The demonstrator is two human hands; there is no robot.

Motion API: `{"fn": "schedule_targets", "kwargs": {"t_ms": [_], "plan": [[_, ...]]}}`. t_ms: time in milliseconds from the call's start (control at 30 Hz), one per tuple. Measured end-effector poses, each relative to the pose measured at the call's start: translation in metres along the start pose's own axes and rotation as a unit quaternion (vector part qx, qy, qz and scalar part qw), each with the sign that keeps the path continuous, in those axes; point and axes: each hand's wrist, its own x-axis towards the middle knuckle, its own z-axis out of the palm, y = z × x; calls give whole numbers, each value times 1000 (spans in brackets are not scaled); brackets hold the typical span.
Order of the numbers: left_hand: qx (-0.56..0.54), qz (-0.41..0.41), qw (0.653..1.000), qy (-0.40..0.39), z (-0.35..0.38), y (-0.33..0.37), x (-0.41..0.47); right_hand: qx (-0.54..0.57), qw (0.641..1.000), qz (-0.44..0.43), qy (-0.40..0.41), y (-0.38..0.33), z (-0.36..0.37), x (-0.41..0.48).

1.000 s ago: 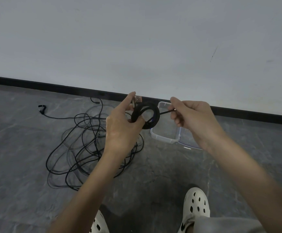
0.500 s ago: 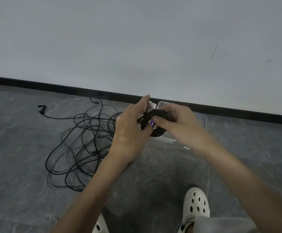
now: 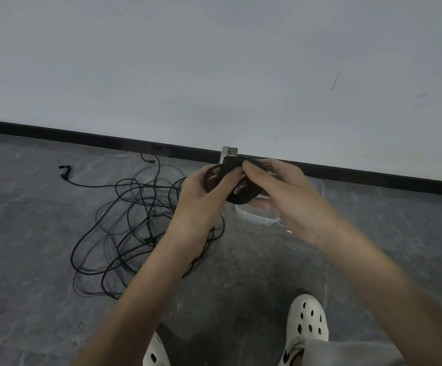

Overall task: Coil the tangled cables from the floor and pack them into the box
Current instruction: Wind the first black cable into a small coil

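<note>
Left hand (image 3: pixel 201 199) and right hand (image 3: pixel 291 199) pinch the black coil (image 3: pixel 241 198) (plug up top) over the box (image 3: pixel 254 219), seemingly stopping loops springing.

The floor (image 3: pixel 30 260) is grey, stone-patterned tile, and a black skirting strip (image 3: pixel 82 134) runs along its far edge. A loose tangle of thin black cables (image 3: pixel 125 228) sprawls left of centre. One strand runs out leftward to a plug end (image 3: pixel 64 171), and another ends in a small plug (image 3: pixel 152 161) close to the skirting. A clear plastic box (image 3: pixel 254 216) sits just right of the tangle, near the far edge. Two white perforated clogs (image 3: pixel 308 319) stand at the near edge.
</note>
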Motion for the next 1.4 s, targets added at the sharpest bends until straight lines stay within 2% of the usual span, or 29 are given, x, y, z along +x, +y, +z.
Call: {"fn": "schedule_targets", "kwargs": {"t_ms": [67, 167, 467, 700, 767, 833, 933, 1000, 1100, 1233, 1300, 1400], "plan": [[13, 15, 1000, 21, -2, 1, 0, 48, 997, 33, -52, -4, -5, -1], [7, 15, 998, 59, -4, 3, 3, 92, 993, 47, -54, -6, -12, 2], [-104, 22, 994, 36, 0, 6, 2, -65, 994, 47, 70, 5, -11, 6], [-225, 8, 970, 88, 2, 7, 5, -112, 987, 81, 84, 9, -12, 7], [-181, 36, 977, 103, 2, 6, 4, -107, 988, 83, 70, 10, -11, 7], [-48, 92, 987, 124, -1, 2, 2, -82, 993, 70, 45, 10, -9, 6], [159, 163, 964, 138, -4, -2, 0, -20, 999, 40, -9, 8, -4, 2], [218, 186, 948, 141, -4, -2, -1, -17, 998, 15, -65, 5, -3, -1], [244, 198, 940, 133, -6, -1, 0, -67, 987, -4, -143, 2, -2, -6], [173, 125, 976, 42, -7, 1, 0, -154, 984, -41, -75, 4, -4, -2], [118, 99, 988, -6, -6, 1, 0, -147, 987, -28, -66, 5, -7, 0], [60, 84, 994, -36, -6, 1, 1, -126, 989, -3, -74, 6, -9, 2]]}}
